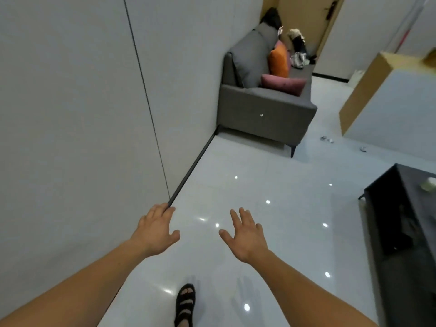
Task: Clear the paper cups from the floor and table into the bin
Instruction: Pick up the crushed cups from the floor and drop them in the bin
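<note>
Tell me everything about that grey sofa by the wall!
The grey sofa looks like woven fabric, with a boxy arm facing us and one dark leg showing. It stands on the shiny floor, its back against the pale wall. On it lie grey back cushions, an orange cushion and a pink cushion.

Grey sofa [264,109], orange cushion [279,60], pink cushion [283,84], black sandal [186,303]

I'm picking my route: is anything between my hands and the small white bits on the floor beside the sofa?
Nothing visible. White tile floor lies bare between the left hand, the right hand and the small white bits; the grey fabric sofa sits left of it, the black low table right.
</note>
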The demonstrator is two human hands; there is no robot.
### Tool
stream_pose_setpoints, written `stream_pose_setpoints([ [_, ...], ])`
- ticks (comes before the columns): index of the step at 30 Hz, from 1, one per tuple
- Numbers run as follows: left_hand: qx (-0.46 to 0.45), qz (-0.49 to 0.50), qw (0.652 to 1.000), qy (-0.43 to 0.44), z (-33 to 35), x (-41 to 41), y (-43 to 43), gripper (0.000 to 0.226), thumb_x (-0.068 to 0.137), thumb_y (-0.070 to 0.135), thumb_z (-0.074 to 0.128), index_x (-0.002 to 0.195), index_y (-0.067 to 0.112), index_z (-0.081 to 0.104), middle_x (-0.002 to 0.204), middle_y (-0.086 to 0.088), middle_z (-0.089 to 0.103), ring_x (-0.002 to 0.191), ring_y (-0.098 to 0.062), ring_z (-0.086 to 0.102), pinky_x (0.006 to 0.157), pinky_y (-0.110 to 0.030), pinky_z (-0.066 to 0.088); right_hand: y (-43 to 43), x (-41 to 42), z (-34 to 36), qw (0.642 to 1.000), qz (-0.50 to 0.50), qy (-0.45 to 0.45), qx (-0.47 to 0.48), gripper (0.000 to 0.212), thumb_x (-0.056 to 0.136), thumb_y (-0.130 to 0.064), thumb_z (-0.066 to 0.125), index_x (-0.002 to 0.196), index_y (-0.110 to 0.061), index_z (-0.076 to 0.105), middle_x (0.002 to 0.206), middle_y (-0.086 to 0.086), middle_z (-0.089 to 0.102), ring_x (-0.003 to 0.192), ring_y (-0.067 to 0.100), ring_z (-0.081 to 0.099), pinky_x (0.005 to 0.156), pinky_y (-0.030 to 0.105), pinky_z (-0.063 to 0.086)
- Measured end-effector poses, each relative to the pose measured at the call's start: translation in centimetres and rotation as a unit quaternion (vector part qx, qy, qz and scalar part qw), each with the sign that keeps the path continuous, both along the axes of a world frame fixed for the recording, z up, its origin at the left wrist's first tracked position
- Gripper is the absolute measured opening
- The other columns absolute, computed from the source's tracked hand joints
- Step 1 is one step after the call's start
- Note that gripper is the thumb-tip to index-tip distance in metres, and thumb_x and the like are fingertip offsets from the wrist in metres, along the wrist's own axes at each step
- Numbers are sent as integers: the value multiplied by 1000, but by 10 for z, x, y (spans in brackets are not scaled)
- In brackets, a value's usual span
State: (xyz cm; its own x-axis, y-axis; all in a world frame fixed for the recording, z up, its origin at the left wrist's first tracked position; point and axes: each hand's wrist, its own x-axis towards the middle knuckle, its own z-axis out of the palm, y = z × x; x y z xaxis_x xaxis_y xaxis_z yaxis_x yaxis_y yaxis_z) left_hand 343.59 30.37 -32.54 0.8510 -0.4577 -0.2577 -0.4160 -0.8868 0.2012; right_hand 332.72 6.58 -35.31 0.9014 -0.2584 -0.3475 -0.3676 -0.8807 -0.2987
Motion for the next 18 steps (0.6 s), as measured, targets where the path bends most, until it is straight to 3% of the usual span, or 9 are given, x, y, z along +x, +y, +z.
stream_pose_setpoints([
  [8,-11,-158,987,-26,23,140,-164,74,89,52,47,150,20,18,159,-4,11,146,-23,7,117,-43,18,-109,78,31,991,-130,-15,-20,79,94,-70,22,156,-28,0,164,1,-7,150,19,-13,120,48,2],
  [18,-15,-306,952,-8,26,178,-421,75,89,51,49,150,23,16,159,-2,10,147,-24,6,117,-44,17,-299,92,10,960,-281,-13,0,81,92,-72,25,156,-28,2,164,1,-4,150,20,-10,119,51,3],
])
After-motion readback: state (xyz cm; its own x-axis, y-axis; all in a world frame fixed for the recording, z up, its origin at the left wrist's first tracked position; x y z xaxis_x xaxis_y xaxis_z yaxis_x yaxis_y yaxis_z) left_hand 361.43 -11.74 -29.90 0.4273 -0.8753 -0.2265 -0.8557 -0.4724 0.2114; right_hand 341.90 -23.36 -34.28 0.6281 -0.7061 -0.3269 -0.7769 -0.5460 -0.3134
